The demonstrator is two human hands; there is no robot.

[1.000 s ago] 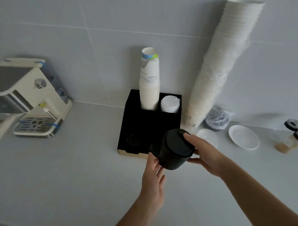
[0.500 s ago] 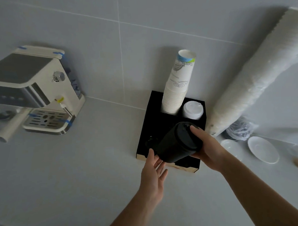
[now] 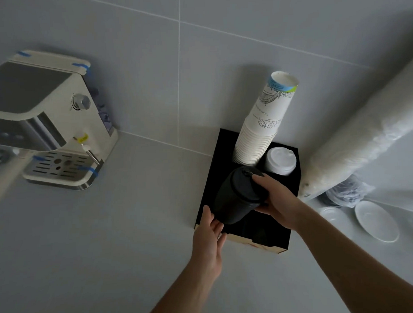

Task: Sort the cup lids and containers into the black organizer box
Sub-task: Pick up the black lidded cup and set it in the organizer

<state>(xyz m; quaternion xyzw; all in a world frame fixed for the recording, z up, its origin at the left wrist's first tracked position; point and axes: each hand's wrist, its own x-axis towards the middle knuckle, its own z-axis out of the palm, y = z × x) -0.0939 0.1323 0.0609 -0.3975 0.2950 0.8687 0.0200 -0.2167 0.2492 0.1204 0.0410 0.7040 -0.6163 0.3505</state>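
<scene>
A black organizer box point(image 3: 215, 165) stands on the counter against the tiled wall. Its back left slot holds a stack of printed paper cups point(image 3: 262, 128); a stack of white lids point(image 3: 280, 162) fills the back right slot. A stack of black lids point(image 3: 235, 197) is tilted over the box's front left part. My right hand point(image 3: 278, 200) grips its top end. My left hand point(image 3: 209, 236) touches its lower end at the box's front left corner, fingers spread. The compartment under the black stack is hidden.
A cream espresso machine point(image 3: 42, 120) sits at the left. A long sleeve of white cups point(image 3: 364, 136) leans on the wall right of the box. White saucers point(image 3: 376, 220) and a crumpled plastic bag point(image 3: 347, 193) lie at the right.
My right hand has carried the black stack left and farther over the box, tilting it more. My left hand has followed to its lower end. The camera has swung, shifting the scene right.
</scene>
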